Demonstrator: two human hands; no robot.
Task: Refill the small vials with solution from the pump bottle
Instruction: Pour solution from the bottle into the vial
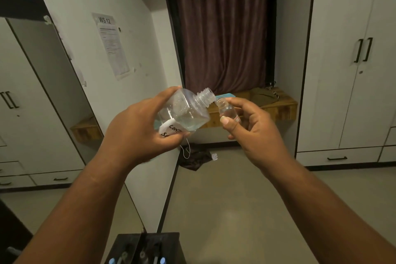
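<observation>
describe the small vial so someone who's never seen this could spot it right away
Start at the maroon curtain; below it two hands meet. The right hand holds the small vial, tilted, at the neck of the larger bottle. It is far narrower, with a red-edged label.

A handwritten label [170, 130] on the clear bottle [186, 111] is half covered by the left hand [143, 126], only "Cont" and "So" legible; the small vial [227, 110] has its base behind the right hand [252, 133], its red-printed sticker [237, 118] too small to read; the wall notice [112, 46] under "WS 12" is illegible; a dark stand [147, 248] is cut off by the bottom edge.
</observation>
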